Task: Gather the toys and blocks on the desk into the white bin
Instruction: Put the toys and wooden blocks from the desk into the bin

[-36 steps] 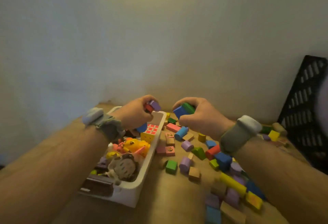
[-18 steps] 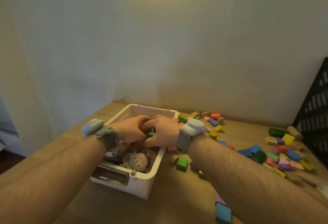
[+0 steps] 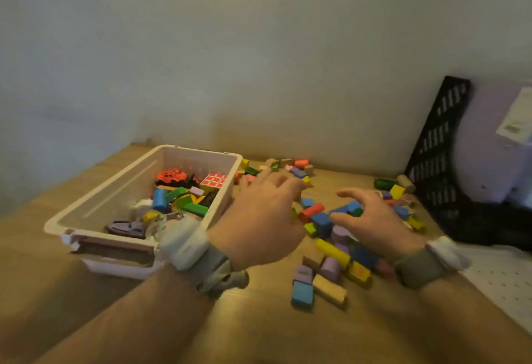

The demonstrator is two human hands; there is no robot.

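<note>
Reaching for the loose wooden blocks (image 3: 331,237) scattered on the desk (image 3: 259,329) just right of the white bin (image 3: 115,208), both hands hover with fingers spread and empty. The right hand (image 3: 371,219) should close on the blue and red cluster beneath it, while the left hand (image 3: 259,219) scoops nearby pieces, keeping handfuls small so that nothing spills over the bin's rim.

No legible text anywhere; paper label (image 3: 516,121) on the pale box at far right carries print + a greenish mark, too blurred to read; some blocks (image 3: 358,271) show faint face markings, also unreadable; no brands, nos. or signs made out.
</note>
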